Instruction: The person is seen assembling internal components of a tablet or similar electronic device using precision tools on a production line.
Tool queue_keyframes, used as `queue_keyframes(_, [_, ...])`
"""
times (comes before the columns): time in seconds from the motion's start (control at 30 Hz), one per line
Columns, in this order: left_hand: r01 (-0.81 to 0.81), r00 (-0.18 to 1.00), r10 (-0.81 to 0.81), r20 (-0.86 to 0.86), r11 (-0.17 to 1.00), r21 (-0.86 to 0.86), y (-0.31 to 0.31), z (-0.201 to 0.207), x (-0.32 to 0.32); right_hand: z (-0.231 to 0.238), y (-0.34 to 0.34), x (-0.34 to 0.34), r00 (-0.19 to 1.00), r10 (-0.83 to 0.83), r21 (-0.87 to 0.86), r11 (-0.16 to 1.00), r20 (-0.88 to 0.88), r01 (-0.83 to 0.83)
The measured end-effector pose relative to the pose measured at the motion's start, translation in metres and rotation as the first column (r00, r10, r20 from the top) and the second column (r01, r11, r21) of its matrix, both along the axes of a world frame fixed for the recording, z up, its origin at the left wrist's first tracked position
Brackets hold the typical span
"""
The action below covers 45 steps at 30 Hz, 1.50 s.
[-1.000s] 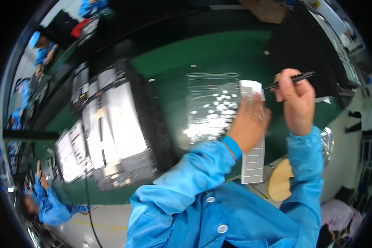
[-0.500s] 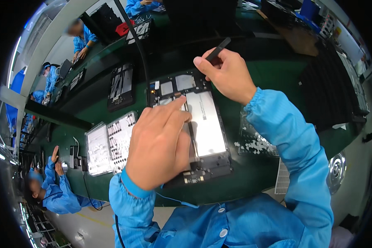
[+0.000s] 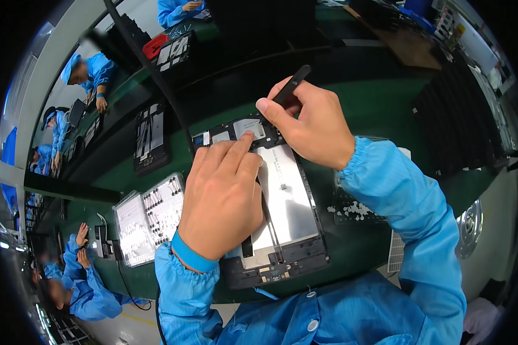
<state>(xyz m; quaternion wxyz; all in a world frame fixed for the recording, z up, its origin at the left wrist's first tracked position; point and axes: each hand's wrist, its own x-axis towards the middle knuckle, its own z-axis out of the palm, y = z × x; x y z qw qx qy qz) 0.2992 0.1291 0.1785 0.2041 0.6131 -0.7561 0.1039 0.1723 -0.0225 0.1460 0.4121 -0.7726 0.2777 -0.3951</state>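
An opened tablet lies in front of me, its silver battery plate and black inner frame showing. My left hand rests on its left side, fingers stretched out. The index fingertip touches the lower edge of a pale rectangular plate near the tablet's top. Above the tablet's upper right corner, my right hand pinches black tweezers between thumb and fingers. The tweezers' shaft slants up to the right, and their other end is hidden by the hand. Part of the tablet's left side is covered by my left hand.
Left of the tablet lie a clear tray of small black-ended parts and a pale clear tray. Another opened tablet sits farther left. Small white pieces lie at right, before stacked black trays. Co-workers in blue sit around.
The view has shifted, and the tablet sits lower in it and more tilted. My left fingertips are farther up the tablet, on the pale plate. The right hand still holds the tweezers.
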Motion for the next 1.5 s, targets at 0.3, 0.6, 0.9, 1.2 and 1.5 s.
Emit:
queue_keyframes(0.3, [-0.003, 0.999, 0.002, 0.037, 1.000, 0.029, -0.010, -0.001, 0.002, -0.001, -0.004, 0.004, 1.000, -0.009, -0.050, 0.999, -0.013, 0.008])
queue_keyframes(0.6, [0.022, 0.998, -0.026, 0.063, 0.998, 0.060, -0.018, -0.003, -0.003, -0.005, -0.002, -0.001, 0.999, -0.006, -0.046, 0.999, -0.039, 0.004])
queue_keyframes(0.9, [-0.014, 0.990, 0.005, 0.142, 0.998, 0.060, -0.022, 0.001, -0.010, 0.022, -0.011, -0.028, 0.972, -0.011, -0.428, 0.897, 0.236, 0.114])
queue_keyframes(1.2, [0.001, 0.998, 0.002, 0.069, 0.999, -0.052, 0.024, 0.020, -0.044, -0.056, -0.034, -0.238, 0.960, -0.179, 0.099, 0.974, -0.214, 0.204])
queue_keyframes(1.5, [0.352, 0.898, -0.304, -0.316, 0.930, 0.106, 0.077, -0.017, -0.142, -0.108, -0.061, -0.195, 0.840, -0.085, -0.035, 0.996, -0.535, 0.079])
